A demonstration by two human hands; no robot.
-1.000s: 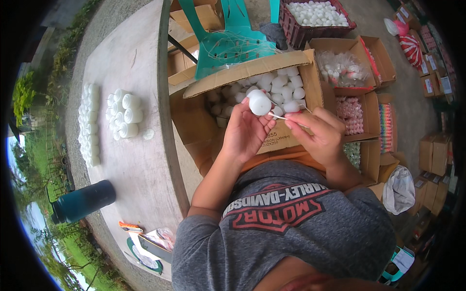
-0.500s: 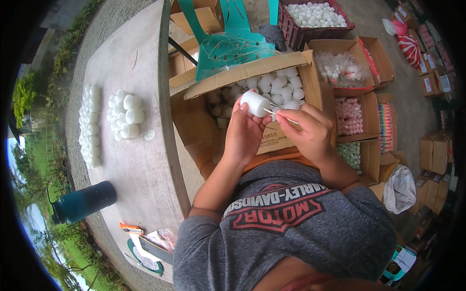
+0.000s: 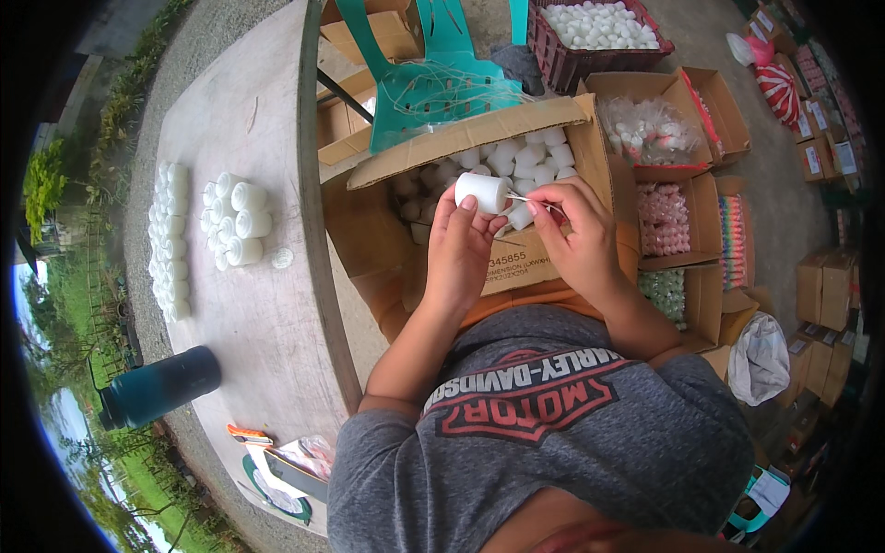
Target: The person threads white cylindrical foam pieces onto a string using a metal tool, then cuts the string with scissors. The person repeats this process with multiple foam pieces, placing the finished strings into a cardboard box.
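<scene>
My left hand [image 3: 458, 247] grips a short white cylinder [image 3: 481, 192], a candle-like piece held on its side. My right hand [image 3: 573, 238] pinches a thin white wick or string [image 3: 519, 197] at the cylinder's end. Both hands hover over an open cardboard box [image 3: 516, 263] on my lap, filled with several similar white cylinders [image 3: 521, 158].
A round stone table [image 3: 249, 304] to my left carries rows of white cylinders [image 3: 235, 226], a dark bottle [image 3: 159, 387] and small packets [image 3: 277, 461]. A teal plastic chair [image 3: 433, 78], a crate of white pieces [image 3: 599, 32] and several open boxes [image 3: 682, 230] lie ahead and right.
The white piece has been turned from end-on to lying sideways in my left hand. My right hand has moved in closer and now pinches the wick at its end.
</scene>
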